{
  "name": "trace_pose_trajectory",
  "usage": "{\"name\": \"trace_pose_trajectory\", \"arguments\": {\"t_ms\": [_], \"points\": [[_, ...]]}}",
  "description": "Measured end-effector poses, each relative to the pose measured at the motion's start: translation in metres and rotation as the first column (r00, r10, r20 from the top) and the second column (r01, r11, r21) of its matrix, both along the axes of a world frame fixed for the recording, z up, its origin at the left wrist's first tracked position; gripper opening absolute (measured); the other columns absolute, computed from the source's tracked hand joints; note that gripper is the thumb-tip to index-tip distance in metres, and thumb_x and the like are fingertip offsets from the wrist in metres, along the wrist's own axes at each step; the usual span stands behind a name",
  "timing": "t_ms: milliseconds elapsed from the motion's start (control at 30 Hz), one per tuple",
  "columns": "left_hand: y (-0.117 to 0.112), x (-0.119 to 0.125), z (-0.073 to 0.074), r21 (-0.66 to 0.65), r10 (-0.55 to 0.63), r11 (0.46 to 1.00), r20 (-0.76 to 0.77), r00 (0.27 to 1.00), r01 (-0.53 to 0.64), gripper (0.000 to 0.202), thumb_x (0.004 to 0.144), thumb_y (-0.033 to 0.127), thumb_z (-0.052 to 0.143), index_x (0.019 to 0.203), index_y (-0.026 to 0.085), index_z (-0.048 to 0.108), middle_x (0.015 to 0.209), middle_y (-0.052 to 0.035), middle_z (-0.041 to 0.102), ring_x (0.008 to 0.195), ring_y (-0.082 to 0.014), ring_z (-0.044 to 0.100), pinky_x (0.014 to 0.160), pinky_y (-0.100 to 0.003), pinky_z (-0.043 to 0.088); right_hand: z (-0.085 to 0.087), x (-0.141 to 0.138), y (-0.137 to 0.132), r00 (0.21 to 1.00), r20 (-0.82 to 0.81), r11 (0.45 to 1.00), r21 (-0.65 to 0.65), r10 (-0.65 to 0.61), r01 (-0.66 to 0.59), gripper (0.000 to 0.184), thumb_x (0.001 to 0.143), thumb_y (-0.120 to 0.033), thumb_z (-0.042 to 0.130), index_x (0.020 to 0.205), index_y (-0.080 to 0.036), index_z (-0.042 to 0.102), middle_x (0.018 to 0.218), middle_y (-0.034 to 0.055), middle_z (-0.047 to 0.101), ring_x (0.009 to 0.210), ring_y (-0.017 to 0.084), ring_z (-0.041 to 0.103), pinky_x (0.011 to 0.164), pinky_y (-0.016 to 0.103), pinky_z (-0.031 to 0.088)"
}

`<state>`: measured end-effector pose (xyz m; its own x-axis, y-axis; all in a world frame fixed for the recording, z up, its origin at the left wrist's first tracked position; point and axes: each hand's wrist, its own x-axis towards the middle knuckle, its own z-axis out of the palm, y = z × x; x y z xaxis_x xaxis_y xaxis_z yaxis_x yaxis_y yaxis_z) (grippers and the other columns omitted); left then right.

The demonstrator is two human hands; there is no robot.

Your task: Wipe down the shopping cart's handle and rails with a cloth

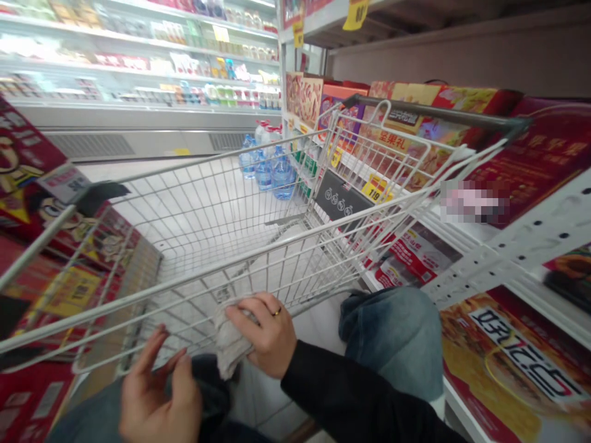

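A crumpled grey cloth [231, 347] is gripped by the right hand [264, 335] at bottom centre of the frame, its fingers closed over the cloth from above, with a gold ring [276, 312] worn on one finger. The cloth is held against the near side of a white wire shopping cart [207, 160], though whether the wire itself is touched by the hand cannot be told. The left hand [159, 391] is held open at the lower left, palm turned upward and fingers loosely curved, just beside the cloth but not touching it.

A black sleeve [351, 394] is seen on the right arm, and a knee in blue denim [392, 338] is seen at lower right. Bottled water jugs with blue caps [272, 175] are seen beyond the cart at centre. A refrigerated display case [138, 80] fills the upper left of the frame. Red gift boxes [517, 363] are stacked on white shelving along the right, and a yellow price tag [376, 188] is fixed to a shelf edge behind the cart. A pixelated patch [475, 203] obscures part of the right side.
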<state>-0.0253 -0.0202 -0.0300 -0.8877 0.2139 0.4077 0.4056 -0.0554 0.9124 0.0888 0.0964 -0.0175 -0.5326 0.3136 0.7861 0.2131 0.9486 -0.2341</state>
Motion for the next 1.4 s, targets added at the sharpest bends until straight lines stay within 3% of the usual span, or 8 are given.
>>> {"name": "trace_pose_trajectory", "arguments": {"t_ms": [100, 267, 367, 567, 800, 1067, 1300, 1400], "points": [[-0.001, -0.002, -0.001, 0.048, 0.003, 0.999, -0.043, 0.999, -0.001, 0.050, 0.084, 0.032, 0.078, 0.132, 0.020, 0.069, 0.142, -0.0128, 0.069, 0.134, -0.0327, 0.065, 0.109, -0.049, 0.060, 0.002, 0.003, -0.005, 0.999, -0.037, 0.999, -0.032, 0.032, -0.033, 0.048, 0.090, -0.021, 0.059, 0.138, -0.016, 0.065, 0.118, 0.0115, 0.071, 0.110, 0.027, 0.058, 0.094, 0.040, 0.061], [-0.009, -0.007, -0.009, 0.021, -0.034, 0.999, -0.065, 0.997, 0.035, 0.039, 0.089, 0.025, 0.072, 0.127, 0.021, 0.068, 0.142, -0.0127, 0.068, 0.134, -0.0255, 0.065, 0.094, -0.029, 0.061, 0.042, 0.004, -0.005, 0.988, -0.144, 0.998, -0.010, 0.059, -0.061, 0.052, 0.094, -0.017, 0.053, 0.146, -0.016, 0.060, 0.124, 0.0131, 0.068, 0.120, 0.028, 0.057, 0.105, 0.043, 0.057], [-0.013, -0.007, -0.010, 0.021, -0.061, 0.998, -0.065, 0.996, 0.063, 0.036, 0.091, 0.024, 0.069, 0.127, 0.021, 0.067, 0.143, -0.0127, 0.067, 0.135, -0.0250, 0.064, 0.094, -0.029, 0.060, 0.042, 0.002, -0.006, 0.984, -0.172, 0.998, 0.002, 0.056, -0.056, 0.053, 0.095, -0.017, 0.054, 0.148, -0.017, 0.059, 0.124, 0.0129, 0.068, 0.121, 0.028, 0.057, 0.107, 0.044, 0.057], [-0.013, -0.007, -0.007, 0.019, -0.087, 0.996, -0.072, 0.994, 0.089, 0.035, 0.091, 0.021, 0.066, 0.126, 0.021, 0.064, 0.146, -0.0135, 0.065, 0.136, -0.0240, 0.063, 0.095, -0.028, 0.059, 0.010, -0.001, -0.016, 0.996, -0.062, 0.997, -0.018, 0.071, -0.072, 0.053, 0.087, -0.009, 0.052, 0.138, -0.013, 0.067, 0.116, 0.0133, 0.071, 0.111, 0.028, 0.059, 0.095, 0.042, 0.061], [-0.016, -0.005, -0.009, 0.020, -0.081, 0.996, -0.048, 0.996, 0.082, 0.036, 0.091, 0.020, 0.066, 0.127, 0.023, 0.064, 0.144, -0.0118, 0.065, 0.135, -0.0226, 0.063, 0.096, -0.028, 0.058, 0.046, -0.001, -0.017, 0.986, -0.151, 0.997, 0.009, 0.075, -0.075, 0.054, 0.093, -0.011, 0.055, 0.146, -0.016, 0.061, 0.126, 0.0134, 0.068, 0.123, 0.029, 0.057, 0.111, 0.045, 0.055], [-0.018, -0.003, -0.011, 0.022, -0.103, 0.994, -0.046, 0.994, 0.104, 0.034, 0.092, 0.022, 0.065, 0.127, 0.023, 0.064, 0.145, -0.0122, 0.064, 0.137, -0.0235, 0.061, 0.097, -0.029, 0.058, 0.012, -0.006, -0.026, 0.996, -0.005, 0.996, 0.020, 0.089, -0.088, 0.057, 0.086, -0.007, 0.051, 0.140, -0.015, 0.065, 0.120, 0.0125, 0.072, 0.116, 0.028, 0.059, 0.099, 0.043, 0.060], [-0.021, -0.005, -0.008, 0.018, -0.113, 0.993, -0.042, 0.993, 0.113, 0.034, 0.093, 0.026, 0.065, 0.127, 0.022, 0.064, 0.144, -0.0127, 0.064, 0.134, -0.0244, 0.062, 0.098, -0.031, 0.057, 0.043, -0.010, -0.027, 0.987, -0.133, 0.995, 0.050, 0.089, -0.082, 0.050, 0.097, -0.016, 0.056, 0.146, -0.017, 0.061, 0.124, 0.0136, 0.070, 0.122, 0.028, 0.058, 0.107, 0.044, 0.057], [-0.022, 0.000, -0.009, 0.038, -0.137, 0.990, -0.021, 0.990, 0.138, 0.039, 0.093, 0.029, 0.067, 0.131, 0.022, 0.063, 0.148, -0.0140, 0.062, 0.137, -0.0264, 0.061, 0.100, -0.033, 0.058, 0.039, -0.012, -0.029, 0.987, -0.137, 0.995, 0.057, 0.087, -0.079, 0.047, 0.098, -0.016, 0.057, 0.145, -0.016, 0.062, 0.122, 0.0137, 0.070, 0.119, 0.028, 0.059, 0.105, 0.044, 0.058]]}}
